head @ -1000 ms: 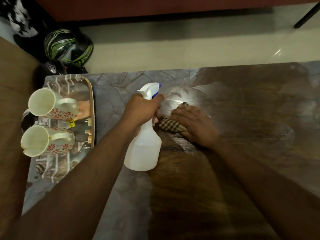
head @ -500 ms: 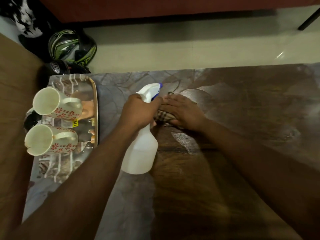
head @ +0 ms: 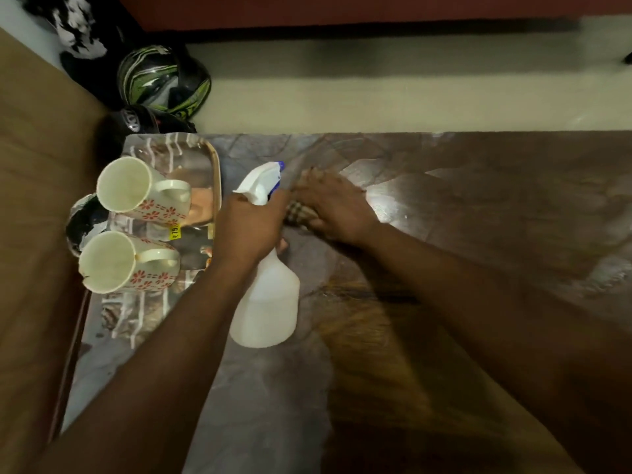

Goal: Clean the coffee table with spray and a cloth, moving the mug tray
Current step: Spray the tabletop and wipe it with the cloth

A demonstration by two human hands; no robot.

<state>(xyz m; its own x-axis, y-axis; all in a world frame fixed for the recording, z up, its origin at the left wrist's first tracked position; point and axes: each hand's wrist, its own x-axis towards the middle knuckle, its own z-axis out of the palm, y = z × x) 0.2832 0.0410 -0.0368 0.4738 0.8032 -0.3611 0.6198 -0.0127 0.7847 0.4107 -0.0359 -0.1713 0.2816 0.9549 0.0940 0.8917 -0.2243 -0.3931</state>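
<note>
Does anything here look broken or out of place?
Yes: the nearer mug seems chipped at its rim, at its lower left edge. Both mugs still carry a yellow price sticker between them. Helmets sit on the floor beside the table.
</note>
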